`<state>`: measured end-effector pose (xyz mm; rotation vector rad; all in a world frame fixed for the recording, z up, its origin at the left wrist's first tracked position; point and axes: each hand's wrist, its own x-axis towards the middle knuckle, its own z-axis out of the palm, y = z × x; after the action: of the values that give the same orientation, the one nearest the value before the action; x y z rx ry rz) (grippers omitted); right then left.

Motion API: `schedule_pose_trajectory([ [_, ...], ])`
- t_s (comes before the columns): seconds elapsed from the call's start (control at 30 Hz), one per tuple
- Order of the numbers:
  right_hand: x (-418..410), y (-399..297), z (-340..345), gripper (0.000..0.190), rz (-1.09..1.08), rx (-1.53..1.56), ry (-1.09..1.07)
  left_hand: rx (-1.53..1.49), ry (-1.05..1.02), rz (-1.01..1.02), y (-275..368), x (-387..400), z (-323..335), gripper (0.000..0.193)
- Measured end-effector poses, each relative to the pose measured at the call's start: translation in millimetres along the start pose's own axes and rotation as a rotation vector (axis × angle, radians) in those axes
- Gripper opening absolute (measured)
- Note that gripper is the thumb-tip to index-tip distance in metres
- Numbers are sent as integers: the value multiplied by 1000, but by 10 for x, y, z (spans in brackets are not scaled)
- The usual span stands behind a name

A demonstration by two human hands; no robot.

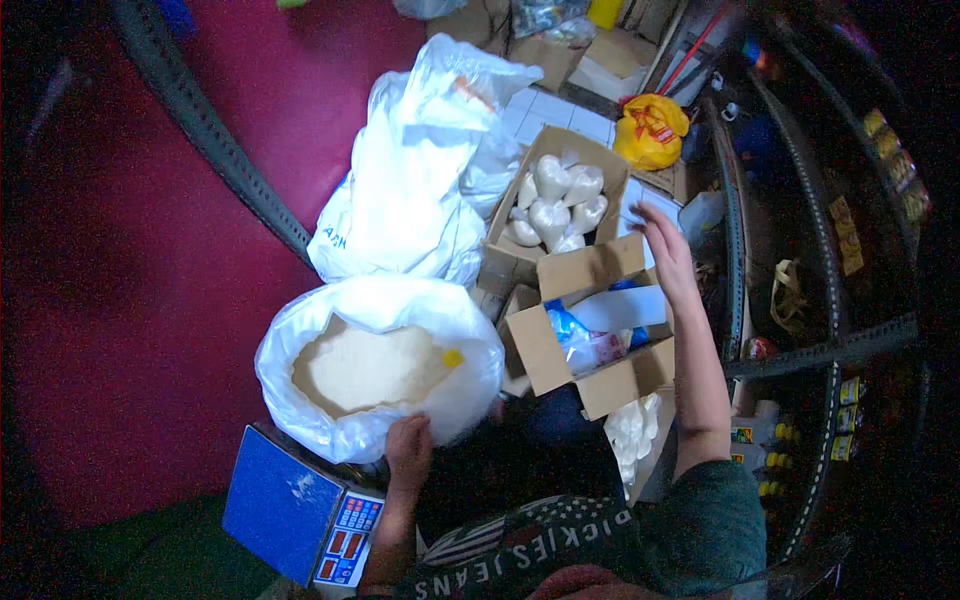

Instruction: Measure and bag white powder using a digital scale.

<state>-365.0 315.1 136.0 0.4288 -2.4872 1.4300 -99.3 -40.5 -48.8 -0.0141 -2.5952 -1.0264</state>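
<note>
A large white plastic-lined sack [465,322] stands with its mouth rolled open. Inside is a pale granular material [375,367], with a small yellow object [452,358] near its right side. My left hand [410,448] rests with curled fingers at the sack's near rim; whether it pinches the plastic is hidden. My right hand [666,244] is raised with nothing visible in it, fingers apart, beside the flap of an opened cardboard box [534,349] holding blue-and-white plastic packaging [574,334]. Beyond it, another cardboard box [487,262] contains several knotted clear bags of white material [550,219].
A blue digital scale [281,502] stands at lower left. Behind the sack is a full white bag [412,195]. A yellow plastic bag [651,131] sits at upper right. Dark perforated shelf uprights [731,247] line the right side, with bottles [757,450] near my right elbow.
</note>
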Motion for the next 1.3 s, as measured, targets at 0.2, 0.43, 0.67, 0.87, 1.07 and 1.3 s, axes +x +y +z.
schedule_pose_trajectory([
  [0.2, -1697, 131, -466, 31, 230, 131, 342, -63, -19, -13, 190, -26, -129, 19],
  [0.43, -3063, 166, -331, 47, 275, -395, 293, 206, 61, 57, 270, -369, -138, 51],
  [0.67, -4484, 1212, 64, 46, 1013, 400, -185, 280, 20, -215, 715, -799, -337, 53],
  [0.87, -4295, 733, 134, 45, 1058, 816, -214, -24, -118, -313, 527, -1140, -395, 55],
  [1.07, -4056, 418, 145, 46, 1051, 923, -113, 5, -54, -218, 771, -1198, -519, 56],
  [1.3, -4100, 23, 53, 50, 1064, 969, -91, 89, 103, -266, 940, -1430, -797, 55],
])
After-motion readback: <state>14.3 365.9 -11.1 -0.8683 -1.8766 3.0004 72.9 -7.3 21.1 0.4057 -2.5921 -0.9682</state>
